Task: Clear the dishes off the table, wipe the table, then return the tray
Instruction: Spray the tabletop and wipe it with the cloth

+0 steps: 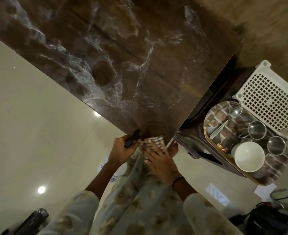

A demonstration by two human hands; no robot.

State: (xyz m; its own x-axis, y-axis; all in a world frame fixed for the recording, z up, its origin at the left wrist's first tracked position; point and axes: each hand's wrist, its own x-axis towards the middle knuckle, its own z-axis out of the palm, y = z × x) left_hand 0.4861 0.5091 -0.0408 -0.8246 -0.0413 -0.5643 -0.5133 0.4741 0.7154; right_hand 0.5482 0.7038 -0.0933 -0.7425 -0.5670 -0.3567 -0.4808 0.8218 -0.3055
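my right hand presses flat fingers on the cloth, my left hand grips a dark object; i should wipe with even pressure.

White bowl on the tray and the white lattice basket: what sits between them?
Head view: two shiny steel cups on the oval tray separate the white bowl from the white lattice basket.

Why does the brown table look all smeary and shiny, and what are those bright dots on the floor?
In the head view, the table looks smeary from blur and whitish streaks of glare on its glossy top; the round dots on the floor are reflected lights; the wide-angle lens bends the table's edges; the tray mirrors its surroundings too.
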